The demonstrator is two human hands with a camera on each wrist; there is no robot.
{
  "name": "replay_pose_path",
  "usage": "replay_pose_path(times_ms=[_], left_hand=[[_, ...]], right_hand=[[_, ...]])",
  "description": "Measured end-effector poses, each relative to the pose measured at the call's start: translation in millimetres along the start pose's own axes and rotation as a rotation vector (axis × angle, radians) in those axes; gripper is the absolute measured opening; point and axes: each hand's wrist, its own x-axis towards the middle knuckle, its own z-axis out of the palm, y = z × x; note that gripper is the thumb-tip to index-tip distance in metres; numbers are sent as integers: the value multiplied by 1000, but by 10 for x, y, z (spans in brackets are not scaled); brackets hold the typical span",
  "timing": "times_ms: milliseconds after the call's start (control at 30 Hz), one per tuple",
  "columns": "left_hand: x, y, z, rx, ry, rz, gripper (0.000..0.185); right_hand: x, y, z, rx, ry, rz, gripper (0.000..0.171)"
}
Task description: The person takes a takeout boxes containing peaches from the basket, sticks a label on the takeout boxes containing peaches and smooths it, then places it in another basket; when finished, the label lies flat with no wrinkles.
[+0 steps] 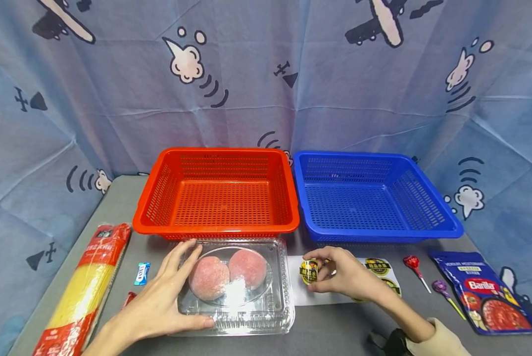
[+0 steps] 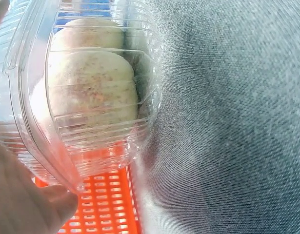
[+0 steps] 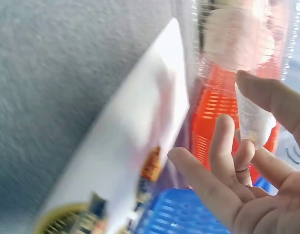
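A: Where is the clear clamshell box and which way does it run?

B: It lies flat on the grey table, right in front of you and just before the red basket. Its long axis runs left to right, parallel to the basket's near rim. Two pink round buns sit inside side by side, along that same axis. The lid looks closed over them.

A: What is my left hand doing?

B: Your left hand is spread wide on the box's left end. The fingers lie straight across the lid toward the basket, and the thumb runs along the near edge. It presses and steadies; nothing is curled round. The left wrist view shows the box wall close up, with the buns behind it.

A: And the right?

B: Your right hand is drawn narrow, thumb and fingertips pinching a round yellow-and-black sticker. The sticker stands roughly on edge, its printed face turned toward the box. The hand hovers over the white sticker sheet, which lies flat just right of the box, long axis left to right. In the right wrist view the sticker shows its pale back between the fingers.
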Motion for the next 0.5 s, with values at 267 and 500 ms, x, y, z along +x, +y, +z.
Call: replay_pose_path(times_ms=[267, 500], left_hand=[[-1, 2, -8, -2, -4, -7, 126], [0, 10, -9, 3, 3, -1, 127]], right_hand=[[-67, -269, -121, -173, 100, -186, 48], [-12, -585, -91, -282, 99, -242, 47]])
